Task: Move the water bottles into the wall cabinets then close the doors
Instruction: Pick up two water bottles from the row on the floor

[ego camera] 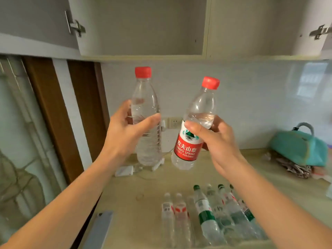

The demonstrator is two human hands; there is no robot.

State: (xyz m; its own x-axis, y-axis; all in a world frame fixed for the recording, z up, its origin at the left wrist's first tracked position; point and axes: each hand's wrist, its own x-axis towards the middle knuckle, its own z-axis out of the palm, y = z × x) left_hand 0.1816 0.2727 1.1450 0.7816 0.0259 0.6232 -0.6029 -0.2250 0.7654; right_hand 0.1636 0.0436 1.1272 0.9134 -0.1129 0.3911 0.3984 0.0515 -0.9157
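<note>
Left hand point(125, 130) grip holds bare bottle point(146, 114), right hand point(213, 139) grip labelled bottle point(190, 139); open cabinet point(143, 24) above, seemingly vacant.

Pale tiled wall point(251, 97) (glossy), beige countertop point(136, 209), brown doorframe point(45, 108).

Two bare, sleeveless forearms point(71, 200)

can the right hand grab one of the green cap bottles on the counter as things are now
Probably not yet. The right hand already grips the red-label bottle, held up in the air. The green-cap bottle lies uncovered on the counter beneath that forearm, so the way looks free once the hand is emptied.
</note>
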